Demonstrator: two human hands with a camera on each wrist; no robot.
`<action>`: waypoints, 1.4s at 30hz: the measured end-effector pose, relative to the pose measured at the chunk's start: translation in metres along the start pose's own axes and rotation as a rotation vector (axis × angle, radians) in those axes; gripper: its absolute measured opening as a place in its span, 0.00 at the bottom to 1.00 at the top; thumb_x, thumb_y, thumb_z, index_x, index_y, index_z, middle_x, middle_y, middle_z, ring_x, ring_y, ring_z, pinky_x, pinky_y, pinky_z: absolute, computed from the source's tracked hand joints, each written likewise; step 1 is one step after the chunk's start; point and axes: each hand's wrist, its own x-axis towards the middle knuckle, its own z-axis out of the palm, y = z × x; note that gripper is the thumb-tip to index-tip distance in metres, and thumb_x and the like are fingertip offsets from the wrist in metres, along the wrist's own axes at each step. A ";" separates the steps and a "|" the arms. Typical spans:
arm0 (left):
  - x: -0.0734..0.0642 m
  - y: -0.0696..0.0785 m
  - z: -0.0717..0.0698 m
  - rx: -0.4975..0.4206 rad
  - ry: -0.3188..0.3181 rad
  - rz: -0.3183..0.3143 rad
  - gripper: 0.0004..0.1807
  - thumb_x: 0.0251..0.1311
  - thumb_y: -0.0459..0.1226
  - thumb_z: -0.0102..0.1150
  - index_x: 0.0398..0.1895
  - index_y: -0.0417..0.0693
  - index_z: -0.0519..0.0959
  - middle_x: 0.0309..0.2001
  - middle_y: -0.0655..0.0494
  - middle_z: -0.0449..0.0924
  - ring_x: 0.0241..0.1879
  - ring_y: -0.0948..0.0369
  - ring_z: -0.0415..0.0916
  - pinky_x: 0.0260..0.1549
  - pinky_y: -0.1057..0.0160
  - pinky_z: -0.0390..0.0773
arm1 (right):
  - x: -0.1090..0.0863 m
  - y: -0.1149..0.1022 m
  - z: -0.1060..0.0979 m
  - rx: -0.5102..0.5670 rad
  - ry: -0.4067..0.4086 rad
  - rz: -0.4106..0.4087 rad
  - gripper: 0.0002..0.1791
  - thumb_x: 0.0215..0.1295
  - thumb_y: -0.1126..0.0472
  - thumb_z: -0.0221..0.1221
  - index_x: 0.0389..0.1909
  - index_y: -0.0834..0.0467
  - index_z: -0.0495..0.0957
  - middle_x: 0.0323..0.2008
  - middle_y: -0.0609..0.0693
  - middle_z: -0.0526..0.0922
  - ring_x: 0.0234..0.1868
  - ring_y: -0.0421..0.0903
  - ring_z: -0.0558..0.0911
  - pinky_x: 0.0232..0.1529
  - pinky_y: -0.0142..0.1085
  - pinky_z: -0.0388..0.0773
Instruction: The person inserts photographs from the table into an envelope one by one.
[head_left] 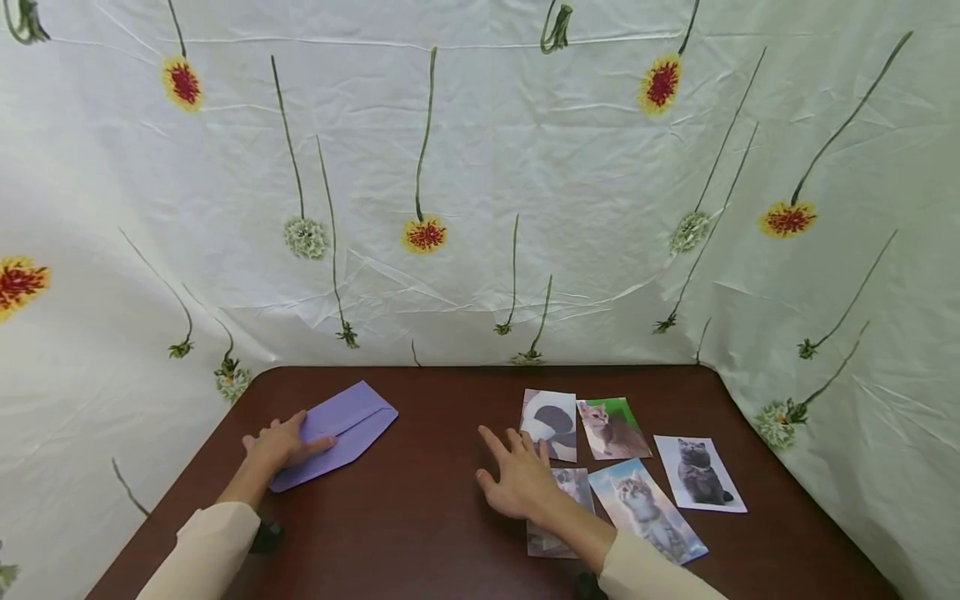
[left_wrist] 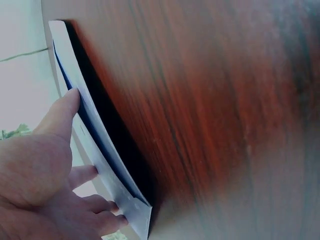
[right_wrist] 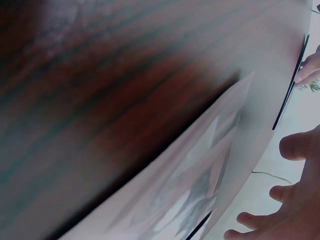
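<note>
A purple envelope point(head_left: 356, 421) lies slantwise on the left part of the table. My left hand point(head_left: 277, 446) rests on its near left end, thumb apart from the other fingers. In the left wrist view, the thumb and fingertips touch the face of the envelope point(left_wrist: 112, 157), beside a gap along its flap. Spread fingers mark my right hand point(head_left: 525, 479), which is above the photo cards and holds nothing. Partly behind it are a white-and-dark animal photo point(head_left: 550, 406) and a greyish photo point(head_left: 551, 543). Near it lies a photo of a tabby kitten point(head_left: 645, 508) on blue.
Farther right lie a brown cat photo with green background point(head_left: 611, 433) and a grey cat photo point(head_left: 699, 471). The dark wooden table point(head_left: 435, 517) meets a white flowered cloth point(head_left: 480, 167) at the back and sides.
</note>
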 end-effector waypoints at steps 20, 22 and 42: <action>-0.002 0.016 0.016 0.052 0.146 0.110 0.46 0.65 0.57 0.59 0.69 0.25 0.66 0.60 0.20 0.71 0.58 0.26 0.71 0.56 0.23 0.64 | -0.004 0.016 -0.009 -0.016 0.067 -0.008 0.32 0.69 0.50 0.57 0.73 0.50 0.66 0.64 0.67 0.73 0.66 0.67 0.70 0.62 0.67 0.61; -0.001 0.016 0.017 0.051 0.155 0.115 0.45 0.65 0.58 0.59 0.68 0.25 0.68 0.59 0.20 0.72 0.56 0.26 0.72 0.52 0.27 0.71 | -0.005 0.020 -0.010 -0.027 0.080 -0.008 0.32 0.68 0.50 0.56 0.73 0.50 0.65 0.63 0.67 0.73 0.65 0.67 0.70 0.62 0.68 0.62; -0.008 0.069 0.012 -0.084 0.110 0.220 0.35 0.69 0.58 0.54 0.54 0.34 0.82 0.56 0.30 0.80 0.55 0.32 0.76 0.52 0.36 0.76 | -0.008 0.050 -0.037 -0.037 0.044 0.091 0.34 0.72 0.50 0.55 0.77 0.51 0.62 0.67 0.67 0.71 0.68 0.66 0.69 0.62 0.67 0.62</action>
